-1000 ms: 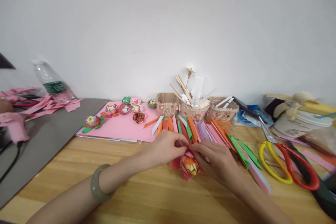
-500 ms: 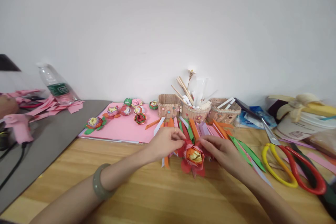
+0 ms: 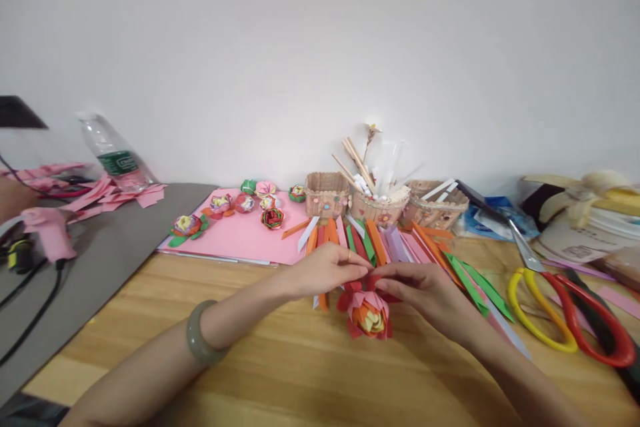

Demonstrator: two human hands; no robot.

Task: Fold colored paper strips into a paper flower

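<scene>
Both hands meet over a folded paper flower (image 3: 371,317) at the middle of the wooden table. It has a yellow centre, an orange ring and pink to red outer petals. My left hand (image 3: 333,271) pinches at the flower's far edge, a bracelet on its wrist. From the other side my right hand (image 3: 417,283) closes thumb and fingers on a red petal; the fingertips of both hands nearly touch. Just behind them lie folded paper strips (image 3: 377,240) in orange, green, red, pink and lilac.
Several finished paper flowers (image 3: 273,217) sit on a pink sheet (image 3: 250,240) at the left. Three small baskets (image 3: 327,193) stand by the wall. Scissors (image 3: 570,307) lie at the right. A pink glue gun (image 3: 50,233) and a bottle (image 3: 115,157) are on a grey mat (image 3: 130,267).
My hands have come closer together at the flower's far edge. The flower tilts more toward the viewer's side. The whole view has shifted slightly.
</scene>
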